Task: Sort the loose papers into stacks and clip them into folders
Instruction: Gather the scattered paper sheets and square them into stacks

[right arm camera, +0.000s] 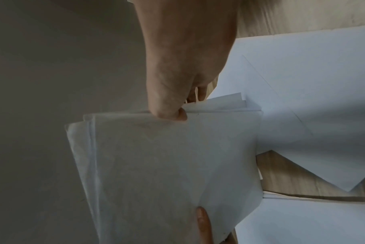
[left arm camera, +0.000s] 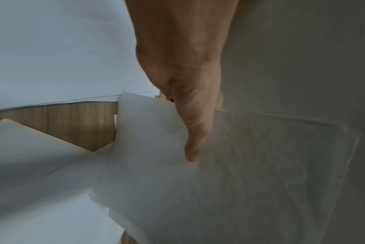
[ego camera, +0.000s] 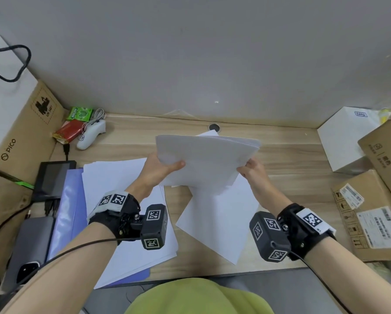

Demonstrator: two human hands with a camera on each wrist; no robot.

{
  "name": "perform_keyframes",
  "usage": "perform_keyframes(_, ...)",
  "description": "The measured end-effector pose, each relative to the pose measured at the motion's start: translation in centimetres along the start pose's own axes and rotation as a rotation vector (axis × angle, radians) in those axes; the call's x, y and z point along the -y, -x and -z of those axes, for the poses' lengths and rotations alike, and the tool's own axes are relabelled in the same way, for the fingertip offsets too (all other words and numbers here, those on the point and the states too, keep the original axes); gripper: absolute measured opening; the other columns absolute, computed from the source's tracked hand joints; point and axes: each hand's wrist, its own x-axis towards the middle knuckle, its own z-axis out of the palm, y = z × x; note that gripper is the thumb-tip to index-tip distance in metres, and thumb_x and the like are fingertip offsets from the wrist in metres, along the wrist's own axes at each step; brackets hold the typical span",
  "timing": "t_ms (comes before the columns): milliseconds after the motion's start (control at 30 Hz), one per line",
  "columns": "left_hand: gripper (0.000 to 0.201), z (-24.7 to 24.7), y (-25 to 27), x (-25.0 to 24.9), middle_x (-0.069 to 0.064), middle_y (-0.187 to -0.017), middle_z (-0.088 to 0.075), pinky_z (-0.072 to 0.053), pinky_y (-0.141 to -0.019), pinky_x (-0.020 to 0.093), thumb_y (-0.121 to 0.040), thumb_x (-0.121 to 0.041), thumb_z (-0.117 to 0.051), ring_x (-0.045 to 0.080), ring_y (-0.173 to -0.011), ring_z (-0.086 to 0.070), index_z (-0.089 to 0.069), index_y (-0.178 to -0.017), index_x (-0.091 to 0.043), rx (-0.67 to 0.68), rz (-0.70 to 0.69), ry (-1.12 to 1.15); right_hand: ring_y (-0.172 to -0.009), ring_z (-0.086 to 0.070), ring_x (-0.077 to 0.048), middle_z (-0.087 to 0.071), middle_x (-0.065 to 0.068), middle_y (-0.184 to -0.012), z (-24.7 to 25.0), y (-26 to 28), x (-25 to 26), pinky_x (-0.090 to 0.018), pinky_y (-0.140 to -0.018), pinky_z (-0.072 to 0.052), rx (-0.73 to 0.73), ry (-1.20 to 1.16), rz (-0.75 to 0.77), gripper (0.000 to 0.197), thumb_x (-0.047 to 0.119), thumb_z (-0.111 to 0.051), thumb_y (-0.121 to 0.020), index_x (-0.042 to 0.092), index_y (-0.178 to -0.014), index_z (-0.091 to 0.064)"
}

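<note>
A sheaf of white papers (ego camera: pixel 206 157) is held tilted above the wooden desk (ego camera: pixel 292 159). My left hand (ego camera: pixel 160 168) grips its left edge, thumb lying on top (left arm camera: pixel 194 132). At the right edge my right hand (ego camera: pixel 251 171) pinches the sheaf (right arm camera: pixel 167 165), thumb on top (right arm camera: pixel 171 112). Below it a loose white sheet (ego camera: pixel 219 220) lies slanted on the desk. At the left, another stack of white papers (ego camera: pixel 122 200) rests on a blue folder (ego camera: pixel 65 211). The fingers beneath the sheaf are hidden.
Cardboard boxes (ego camera: pixel 24 123) stand at the left and more boxes (ego camera: pixel 375 200) at the right, beside a white box (ego camera: pixel 346 137). A white controller (ego camera: pixel 91 134), snack packs (ego camera: pixel 73 123), a small black screen (ego camera: pixel 54 177), and a phone (ego camera: pixel 29 252) sit at the left. A desk hole (ego camera: pixel 213 127) lies behind.
</note>
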Motion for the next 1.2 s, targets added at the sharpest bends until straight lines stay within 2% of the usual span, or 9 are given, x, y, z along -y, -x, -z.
perform_keyframes(233,0.047,-0.4,-0.4,1.1,-0.009,-0.111,-0.069,-0.049,-0.082,0.021,-0.076,-0.006,-0.079,0.007,-0.105,-0.063,-0.061,-0.111,-0.031,-0.035,0.037,0.054,-0.113,-0.054,-0.017,-0.059,0.002,-0.122,-1.7,-0.8,-0.3,-0.024,-0.078,-0.043,0.006,0.005,-0.04,0.052,-0.005,-0.045,-0.084,0.022,-0.128,-0.045)
perform_keyframes(367,0.039,-1.0,-1.1,0.3,-0.007,-0.109,-0.071,-0.053,-0.09,0.029,-0.076,-0.016,-0.081,0.01,-0.102,-0.067,-0.064,-0.11,-0.026,-0.063,0.031,0.122,-0.11,-0.057,-0.016,-0.06,0.0,-0.121,-2.3,-1.5,0.8,-0.025,-0.079,-0.045,-0.043,-0.059,-0.007,0.055,-0.009,-0.042,-0.082,0.017,-0.13,-0.044)
perform_keyframes(600,0.043,-0.5,-1.1,0.7,-0.011,-0.107,-0.07,-0.05,-0.09,0.025,-0.078,-0.005,-0.077,0.008,-0.104,-0.065,-0.063,-0.109,-0.031,0.019,-0.009,0.105,-0.106,-0.051,-0.012,-0.054,0.006,-0.112,-1.5,-1.4,0.8,-0.024,-0.084,-0.039,-0.089,-0.029,-0.005,0.053,-0.006,-0.043,-0.086,0.019,-0.132,-0.037)
perform_keyframes(733,0.034,0.0,-1.0,2.0,-0.003,-0.097,-0.064,-0.051,-0.084,0.026,-0.086,0.004,-0.064,0.013,-0.093,-0.061,-0.065,-0.106,-0.024,-0.018,-0.035,0.053,-0.116,-0.045,-0.017,-0.051,0.002,-0.124,-0.8,-1.6,-0.3,-0.029,-0.093,-0.03,-0.106,-0.037,-0.076,0.053,0.003,-0.047,-0.092,0.02,-0.139,-0.031)
perform_keyframes(800,0.032,0.0,-1.1,1.8,0.0,-0.098,-0.064,-0.048,-0.078,0.021,-0.097,-0.001,-0.042,0.014,-0.091,-0.059,-0.065,-0.107,-0.022,-0.045,-0.033,0.078,-0.113,-0.047,-0.016,-0.051,0.004,-0.127,-0.6,-1.6,-0.4,-0.031,-0.095,-0.032,-0.116,-0.02,-0.08,0.049,0.02,-0.049,-0.09,0.023,-0.136,-0.034)
perform_keyframes(867,0.034,-0.1,-1.2,1.4,0.001,-0.099,-0.064,-0.047,-0.078,0.022,-0.099,-0.009,-0.036,0.016,-0.093,-0.058,-0.067,-0.106,-0.022,-0.058,-0.004,0.128,-0.111,-0.047,-0.016,-0.051,0.006,-0.123,-0.9,-1.6,-0.3,-0.031,-0.094,-0.035,-0.083,0.014,-0.071,0.048,0.031,-0.046,-0.082,0.021,-0.128,-0.041)
perform_keyframes(1000,0.034,-1.2,-1.5,1.2,-0.003,-0.102,-0.065,-0.046,-0.081,0.022,-0.086,0.002,-0.056,0.013,-0.094,-0.061,-0.065,-0.104,-0.026,-0.062,-0.045,0.108,-0.107,-0.05,-0.015,-0.056,0.002,-0.113,-2.0,-2.0,0.0,-0.023,-0.081,-0.037,-0.064,-0.012,-0.033,0.027,0.008,-0.049,-0.091,0.013,-0.117,-0.052)
perform_keyframes(1100,0.04,-1.1,-1.8,1.1,-0.006,-0.108,-0.069,-0.046,-0.082,0.022,-0.081,0.006,-0.059,0.013,-0.104,-0.062,-0.064,-0.102,-0.028,-0.162,-0.002,0.11,-0.111,-0.053,-0.01,-0.06,0.004,-0.118,-1.5,-2.3,0.0,-0.023,-0.085,-0.038,-0.091,-0.044,-0.017,0.032,0.007,-0.05,-0.091,0.016,-0.122,-0.052)
perform_keyframes(1200,0.038,-0.9,-2.4,1.5,-0.005,-0.113,-0.069,-0.045,-0.091,0.028,-0.084,0.0,-0.055,0.015,-0.11,-0.06,-0.064,-0.111,-0.025,-0.129,0.04,0.072,-0.112,-0.051,-0.004,-0.059,0.01,-0.119,-0.9,-2.6,-0.3,-0.025,-0.09,-0.032,-0.061,-0.046,-0.052,0.029,0.013,-0.05,-0.093,0.021,-0.122,-0.054)
